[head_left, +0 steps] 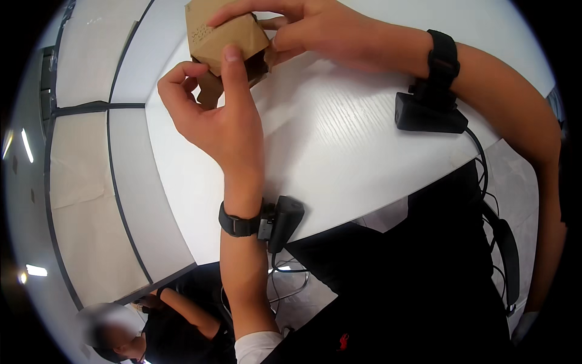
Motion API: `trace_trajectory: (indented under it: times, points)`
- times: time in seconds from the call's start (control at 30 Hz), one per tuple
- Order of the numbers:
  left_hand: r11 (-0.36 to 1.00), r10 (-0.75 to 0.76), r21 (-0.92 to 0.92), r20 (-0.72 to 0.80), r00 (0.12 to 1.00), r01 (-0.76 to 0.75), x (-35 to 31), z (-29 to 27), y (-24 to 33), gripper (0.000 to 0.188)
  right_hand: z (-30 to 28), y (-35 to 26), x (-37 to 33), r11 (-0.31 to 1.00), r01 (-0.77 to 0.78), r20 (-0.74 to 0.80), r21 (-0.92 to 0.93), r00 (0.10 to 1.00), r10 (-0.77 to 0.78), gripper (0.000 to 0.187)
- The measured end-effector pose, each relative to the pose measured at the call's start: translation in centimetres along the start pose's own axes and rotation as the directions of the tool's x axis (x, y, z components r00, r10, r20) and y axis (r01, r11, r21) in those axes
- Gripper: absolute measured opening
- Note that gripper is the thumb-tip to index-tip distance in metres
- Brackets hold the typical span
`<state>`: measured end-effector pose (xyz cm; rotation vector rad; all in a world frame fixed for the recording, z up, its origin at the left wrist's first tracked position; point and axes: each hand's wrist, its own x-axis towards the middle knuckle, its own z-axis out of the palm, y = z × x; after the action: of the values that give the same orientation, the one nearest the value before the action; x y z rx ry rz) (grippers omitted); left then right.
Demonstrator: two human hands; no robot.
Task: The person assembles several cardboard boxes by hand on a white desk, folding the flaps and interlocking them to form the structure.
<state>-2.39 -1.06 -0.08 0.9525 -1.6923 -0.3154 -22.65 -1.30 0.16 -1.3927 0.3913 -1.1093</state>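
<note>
Cardboard box point(242, 33), small, brown, angular, at top edge of view, held between both hands over the far part of a white wood-grained tabletop point(339, 151). Whether it rests there: cannot tell. One end gapes, loose torn-looking flaps around a dark opening on the near side; contents lost in shadow.

Left hand point(212, 121): half-curled, thumb pressed on the box's near face, forefinger bent in at the lower-left edge beside a hanging flap. Right hand point(339, 36): from the right, fingers partly spread, one reaching across the upper face, others bent at the right side near the opening.

Writing: few short lines of small dark print on the box's left-hand face, slanted, blurred. Small red emblem point(344, 341) on the wearer's black garment point(388, 303). Black wrist straps point(240, 224) on both arms, each carrying a cabled black module.
</note>
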Motion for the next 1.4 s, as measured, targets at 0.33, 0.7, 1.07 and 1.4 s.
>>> trace_trajectory:
  times: [0.33,0.7,1.07,1.4]
  points:
    - [0.99,0.086,-0.103,-0.076,0.993,-0.093,-0.1,0.5,0.0,0.037,0.1,0.5,0.0,0.994,0.079,0.029,-0.077,0.997,-0.077,0.065]
    - [0.969,0.212,0.142,-0.037,0.977,-0.205,0.0,0.2,-0.2,0.029,-0.3,1.4,0.5,0.95,0.184,0.096,-0.253,0.982,-0.164,0.064]
    - [0.979,0.182,0.109,-0.054,0.982,-0.175,0.2,0.3,0.1,0.028,-0.2,1.5,0.6,0.955,0.151,0.079,-0.256,0.988,-0.135,0.065]
    - [0.962,0.241,-0.144,0.052,0.969,-0.231,0.2,0.2,-0.3,0.027,0.6,0.5,-0.2,0.977,0.193,-0.113,-0.093,0.973,-0.203,0.059]
